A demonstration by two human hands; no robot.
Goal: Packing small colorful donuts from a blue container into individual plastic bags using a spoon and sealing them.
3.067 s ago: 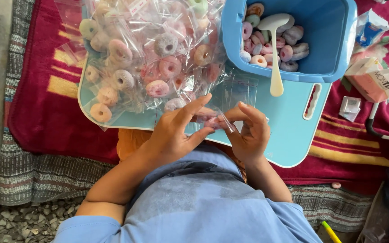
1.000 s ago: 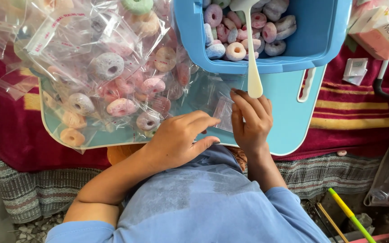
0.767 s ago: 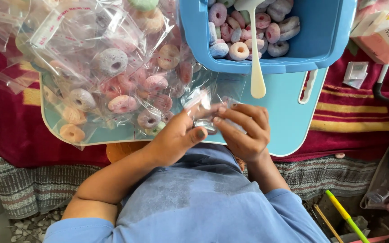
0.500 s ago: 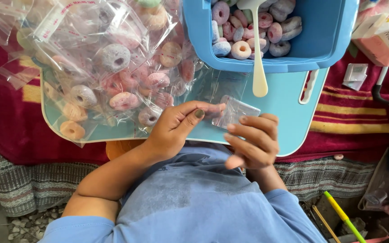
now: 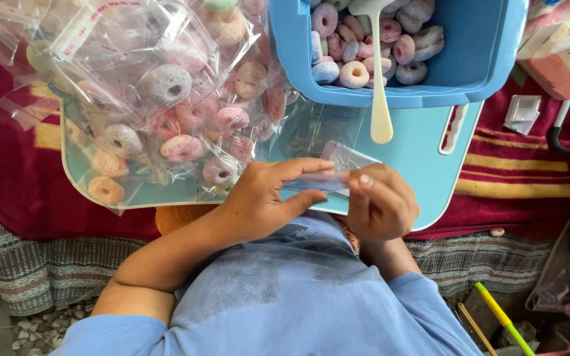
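1. The left hand (image 5: pixel 258 201) and the right hand (image 5: pixel 380 201) meet over the near edge of a light blue tray (image 5: pixel 423 178). Both sets of fingers are clamped on one small clear bag (image 5: pixel 338 173).
2. The left thumb lies under the bag and the left fingers (image 5: pixel 305 166) stretch flat along its top. The right fingers (image 5: pixel 364 181) pinch its other end, curled tight. The bag looks flat and empty, though it is too clear to be sure.
3. As a judgement, the step in hand is working the bag's mouth apart, with each hand pulling one side. The next move would call for a steady hold on one lip by a single hand, so the other is free.
4. Just beyond the hands a cream spoon (image 5: pixel 379 99) rests with its handle over the rim of a blue tub (image 5: pixel 489 59), touching it. The tub stands on the tray and holds ring-shaped sweets (image 5: pixel 354 72) in pink, purple and pale blue.
5. To the left, a heap of filled bags (image 5: pixel 159 105) covers that half of the tray, each with rings inside.
6. The tray rests on a red striped cloth (image 5: pixel 522 171). A pink carton (image 5: pixel 555 62) lies at the far right, well apart from the hands.
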